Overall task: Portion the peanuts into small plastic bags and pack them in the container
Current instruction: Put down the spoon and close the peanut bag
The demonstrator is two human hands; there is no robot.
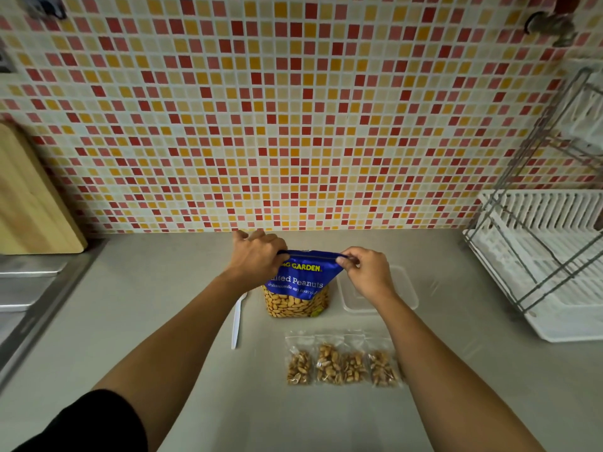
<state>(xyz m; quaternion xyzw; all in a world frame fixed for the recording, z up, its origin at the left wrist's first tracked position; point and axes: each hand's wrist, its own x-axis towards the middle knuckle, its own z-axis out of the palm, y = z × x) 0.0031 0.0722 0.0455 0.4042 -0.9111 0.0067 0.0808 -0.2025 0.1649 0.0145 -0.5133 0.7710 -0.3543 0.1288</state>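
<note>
Both hands on the big peanut bag (298, 285), which stands upright mid-counter (163, 321) near the tiled wall. Its top edge runs left to right. The left hand (257, 256) grips the left end of that edge with fingers curled over it, and the right hand (365, 272) pinches the right end between thumb and fingertips. I read this as working the top seal, but I can't tell whether it's being opened or closed. The key relation is that the clear container (408, 288) sits just beside the bag on its right, partly hidden behind the right hand, so the right hand is nearer for packing. The small filled bags (329, 363) lie in a left-right row on the near side of the big bag, slightly to the right and closer to the right arm. Counts: one big bag, one container that looks empty, and four small bags as far as I can tell, though the middle two overlap. There is also one white plastic spoon (237, 318) just left of the big bag, long axis pointing away from me. Judging by the layout, the portioned bags are not yet packed. Also in view: dish rack (538, 256) on the right and cutting board (29, 197) on the left.
</note>
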